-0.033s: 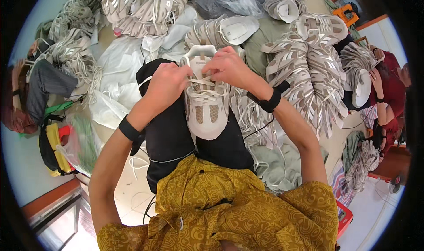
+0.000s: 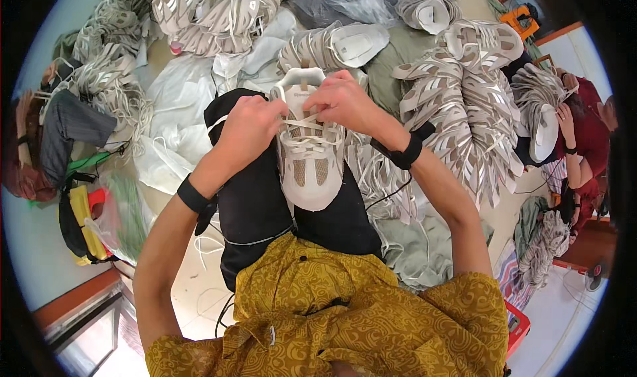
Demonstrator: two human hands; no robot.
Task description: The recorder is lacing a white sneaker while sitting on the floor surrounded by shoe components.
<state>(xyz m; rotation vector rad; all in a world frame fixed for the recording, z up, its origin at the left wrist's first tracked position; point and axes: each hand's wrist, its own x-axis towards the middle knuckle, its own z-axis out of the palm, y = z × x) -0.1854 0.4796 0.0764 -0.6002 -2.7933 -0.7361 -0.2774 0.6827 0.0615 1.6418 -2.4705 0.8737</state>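
Observation:
A pale beige and white sneaker upper [image 2: 310,186] lies across my black-clad thighs, toe towards me. Its white lace [image 2: 306,122] crosses over the tongue [image 2: 302,98] between my hands. At the left row of eyelets, my left hand [image 2: 251,126] is closed, its fingertips pinching the lace. My right hand [image 2: 345,102] pinches the lace on the right side, thumb and forefinger together over the tongue's edge. The fingers partly hide the upper eyelets. Both wrists wear black bands.
Stacked shoe uppers [image 2: 458,111] spread at the right, with another pile [image 2: 215,15] at the far left. White plastic sheeting [image 2: 176,101] covers floor to the left. Co-workers sit at both sides; a hand [image 2: 565,121] at the right touches more uppers. A yellow-black bag [image 2: 83,221] stands left.

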